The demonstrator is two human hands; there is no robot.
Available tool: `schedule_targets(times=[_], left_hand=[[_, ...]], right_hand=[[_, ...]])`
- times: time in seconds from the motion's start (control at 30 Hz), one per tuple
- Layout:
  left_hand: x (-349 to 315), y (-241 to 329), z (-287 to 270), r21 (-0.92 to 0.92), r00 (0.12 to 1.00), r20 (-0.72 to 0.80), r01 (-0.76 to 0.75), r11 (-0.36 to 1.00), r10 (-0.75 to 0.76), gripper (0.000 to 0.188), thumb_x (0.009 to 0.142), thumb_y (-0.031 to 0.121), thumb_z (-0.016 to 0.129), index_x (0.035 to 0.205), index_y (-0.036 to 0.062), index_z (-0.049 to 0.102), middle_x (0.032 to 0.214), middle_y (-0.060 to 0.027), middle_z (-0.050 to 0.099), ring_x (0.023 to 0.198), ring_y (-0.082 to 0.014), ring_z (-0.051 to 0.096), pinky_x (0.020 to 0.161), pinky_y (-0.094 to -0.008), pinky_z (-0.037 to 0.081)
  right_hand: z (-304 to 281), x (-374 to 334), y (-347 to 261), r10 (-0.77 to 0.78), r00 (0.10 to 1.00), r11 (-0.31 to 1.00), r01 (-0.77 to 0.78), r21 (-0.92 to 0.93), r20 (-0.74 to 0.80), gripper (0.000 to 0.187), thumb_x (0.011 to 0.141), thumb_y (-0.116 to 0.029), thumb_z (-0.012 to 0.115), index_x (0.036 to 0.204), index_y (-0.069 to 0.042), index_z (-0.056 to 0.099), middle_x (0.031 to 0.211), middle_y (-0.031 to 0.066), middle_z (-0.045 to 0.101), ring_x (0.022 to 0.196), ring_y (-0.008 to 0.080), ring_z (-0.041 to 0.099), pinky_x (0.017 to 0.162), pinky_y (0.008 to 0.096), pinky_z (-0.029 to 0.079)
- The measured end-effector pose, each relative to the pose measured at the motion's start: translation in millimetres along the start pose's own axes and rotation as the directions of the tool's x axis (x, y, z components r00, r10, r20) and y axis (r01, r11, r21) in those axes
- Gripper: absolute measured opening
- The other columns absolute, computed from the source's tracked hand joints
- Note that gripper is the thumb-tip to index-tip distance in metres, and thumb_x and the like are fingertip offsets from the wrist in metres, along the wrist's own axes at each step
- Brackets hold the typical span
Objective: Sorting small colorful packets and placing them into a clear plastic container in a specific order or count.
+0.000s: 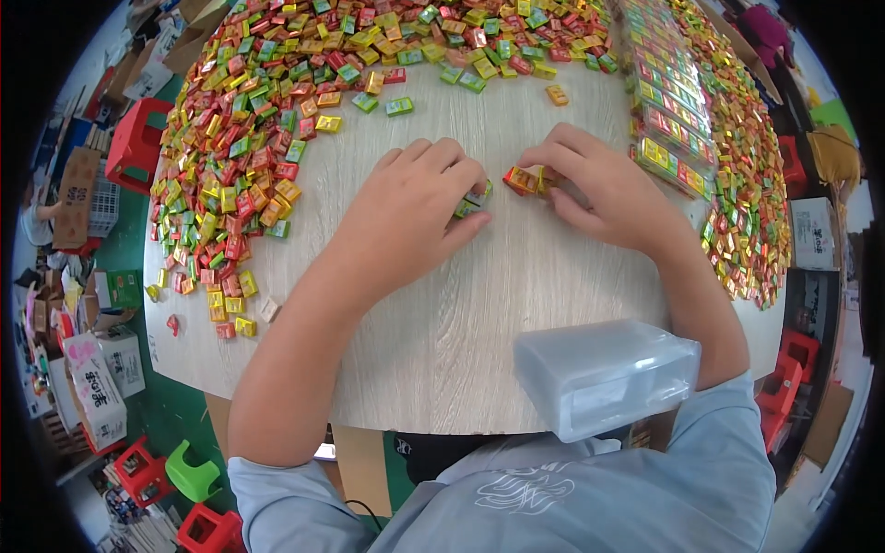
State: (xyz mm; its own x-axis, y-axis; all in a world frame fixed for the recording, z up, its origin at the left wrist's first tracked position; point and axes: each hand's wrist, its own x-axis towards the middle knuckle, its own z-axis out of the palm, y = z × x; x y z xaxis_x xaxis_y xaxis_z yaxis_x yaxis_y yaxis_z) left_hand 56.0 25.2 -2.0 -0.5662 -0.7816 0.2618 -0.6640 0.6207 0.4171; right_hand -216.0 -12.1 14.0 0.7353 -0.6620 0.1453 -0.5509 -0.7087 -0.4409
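Observation:
Near the middle of the table, my left hand [419, 198] is closed around green wrapped sweets [473, 198], mostly covered by the fingers. Just to its right, my right hand [595, 189] pinches a few small wrapped sweets [524, 181] in red, orange and yellow. The two hands are a short gap apart, both low over the wood-grain table [461, 313]. A single orange sweet [556, 95] lies beyond my right hand, apart from the heap. Two green sweets [399, 107] lie beyond my left hand.
A big heap of mixed sweets [267, 120] curves round the table's left and far sides. Filled clear packs [673, 120] line up at the right, with more sweets [747, 221] beyond. Nested clear plastic boxes [608, 373] stand by my right forearm. Stools [192, 470] and cartons surround the table.

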Motion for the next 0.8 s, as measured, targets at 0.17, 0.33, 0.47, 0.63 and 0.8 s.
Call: schedule_targets(times=[0.17,0.33,0.47,0.63,0.8], left_hand=[[-2,1,-1,-0.013,1.000,0.010,0.008,1.000,-0.008,0.028,0.088,0.021,0.078,0.108,0.0076,0.064,0.108,-0.0121,0.062,0.105,-0.0355,0.060,0.095,-0.0455,0.048],[-2,1,-3,-0.045,1.000,0.003,0.001,0.999,0.000,0.030,0.087,0.020,0.078,0.110,0.0077,0.064,0.109,-0.0123,0.062,0.105,-0.0368,0.060,0.094,-0.0458,0.048],[-3,0,-1,-0.033,1.000,0.002,0.009,0.999,-0.009,0.030,0.086,0.017,0.078,0.111,0.0079,0.064,0.110,-0.0127,0.062,0.106,-0.0374,0.060,0.094,-0.0460,0.049],[-3,1,-1,-0.032,1.000,-0.008,0.008,0.999,-0.008,0.033,0.085,0.016,0.078,0.114,0.0084,0.063,0.111,-0.0131,0.062,0.107,-0.0378,0.060,0.094,-0.0460,0.048],[-3,9,-4,-0.092,0.993,0.049,0.112,0.989,-0.108,0.043,0.085,0.013,0.079,0.124,0.0080,0.062,0.111,-0.0145,0.060,0.103,-0.0382,0.062,0.089,-0.0457,0.052]], right_hand=[[5,4,-1,-0.114,0.992,0.991,0.110,-0.072,-0.051,0.032,0.086,-0.007,0.074,0.118,-0.007,0.068,0.105,0.0120,0.064,0.102,0.0329,0.063,0.087,0.0441,0.053],[2,-1,7,-0.040,0.993,0.986,0.021,-0.164,-0.113,0.018,0.089,-0.012,0.076,0.104,-0.007,0.067,0.104,0.0102,0.066,0.097,0.0336,0.065,0.082,0.0429,0.053],[1,-4,7,0.013,0.992,0.984,-0.035,-0.176,-0.126,0.017,0.089,-0.014,0.076,0.097,-0.005,0.063,0.103,0.0104,0.064,0.094,0.0332,0.065,0.080,0.0426,0.052],[-4,-11,14,-0.022,0.996,0.965,-0.002,-0.262,-0.087,0.024,0.089,-0.016,0.076,0.096,-0.005,0.057,0.105,0.0098,0.062,0.094,0.0336,0.064,0.079,0.0432,0.051],[3,-8,13,0.032,0.990,0.977,-0.060,-0.204,-0.140,0.024,0.091,-0.018,0.075,0.099,-0.005,0.057,0.105,0.0100,0.062,0.094,0.0341,0.064,0.079,0.0430,0.051]])
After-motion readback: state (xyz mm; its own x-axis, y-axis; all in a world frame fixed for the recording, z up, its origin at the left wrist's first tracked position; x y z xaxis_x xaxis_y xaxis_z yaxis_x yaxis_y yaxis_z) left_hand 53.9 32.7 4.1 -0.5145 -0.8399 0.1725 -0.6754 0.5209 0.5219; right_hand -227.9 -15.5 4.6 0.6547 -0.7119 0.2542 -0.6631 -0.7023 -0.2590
